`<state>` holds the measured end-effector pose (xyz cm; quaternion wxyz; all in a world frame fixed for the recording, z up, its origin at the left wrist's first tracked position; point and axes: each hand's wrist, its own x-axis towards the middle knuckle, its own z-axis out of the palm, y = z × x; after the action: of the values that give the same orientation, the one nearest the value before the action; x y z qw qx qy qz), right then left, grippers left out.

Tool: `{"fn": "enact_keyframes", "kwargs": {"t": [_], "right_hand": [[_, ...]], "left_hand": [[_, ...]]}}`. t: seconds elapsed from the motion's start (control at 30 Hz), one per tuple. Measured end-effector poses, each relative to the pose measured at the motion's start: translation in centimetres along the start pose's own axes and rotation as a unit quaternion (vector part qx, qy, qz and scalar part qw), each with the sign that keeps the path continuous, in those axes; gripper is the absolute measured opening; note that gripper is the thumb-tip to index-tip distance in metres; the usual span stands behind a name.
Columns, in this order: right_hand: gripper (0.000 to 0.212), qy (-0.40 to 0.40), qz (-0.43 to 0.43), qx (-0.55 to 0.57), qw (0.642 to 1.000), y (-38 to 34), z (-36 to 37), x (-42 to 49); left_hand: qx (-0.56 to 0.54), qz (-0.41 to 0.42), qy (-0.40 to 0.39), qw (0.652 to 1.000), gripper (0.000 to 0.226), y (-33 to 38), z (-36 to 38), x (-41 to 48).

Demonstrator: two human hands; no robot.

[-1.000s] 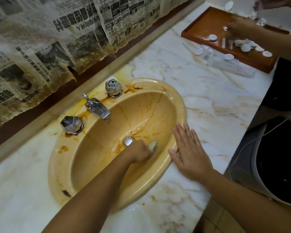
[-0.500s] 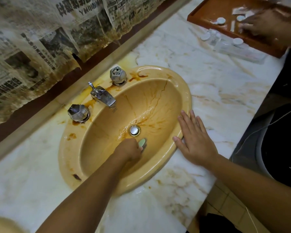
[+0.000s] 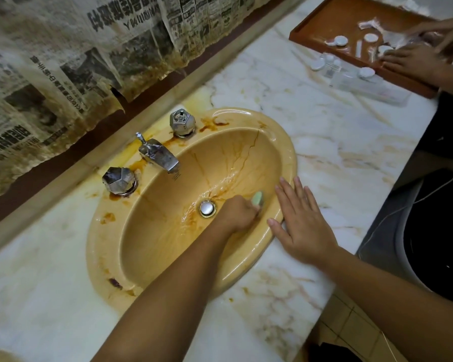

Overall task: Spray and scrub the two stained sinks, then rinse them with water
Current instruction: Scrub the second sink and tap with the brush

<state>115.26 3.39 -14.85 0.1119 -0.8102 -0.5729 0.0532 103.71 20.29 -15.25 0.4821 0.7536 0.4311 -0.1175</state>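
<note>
The left hand (image 3: 237, 214) gripped a green sponge (image 3: 257, 198) in the sink (image 3: 285, 150), at 3 o'clock from the drain (image 3: 207, 208). The right hand (image 3: 302, 223) lay open-fingered on the tabletop (image 3: 324, 142).

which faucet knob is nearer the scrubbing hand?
The nearer-camera knob, on the spout's other side from the far knob. It sits closer to the left hand gripping the green scrubber.

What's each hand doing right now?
Left hand: closed on the scrubber, down in the sink.
Right hand: open, flat on the sink rim, holding nothing.
</note>
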Motion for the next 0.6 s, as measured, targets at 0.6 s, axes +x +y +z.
{"fn": "enact_keyframes", "kwargs": {"t": [0.6], "right_hand": [[0.077,-0.006,-0.002,-0.006,1.0,0.0,-0.1,0.2]], "left_hand": [[0.137,-0.042,0.001,0.99,0.043,-3.0,-0.7,1.0]]}}
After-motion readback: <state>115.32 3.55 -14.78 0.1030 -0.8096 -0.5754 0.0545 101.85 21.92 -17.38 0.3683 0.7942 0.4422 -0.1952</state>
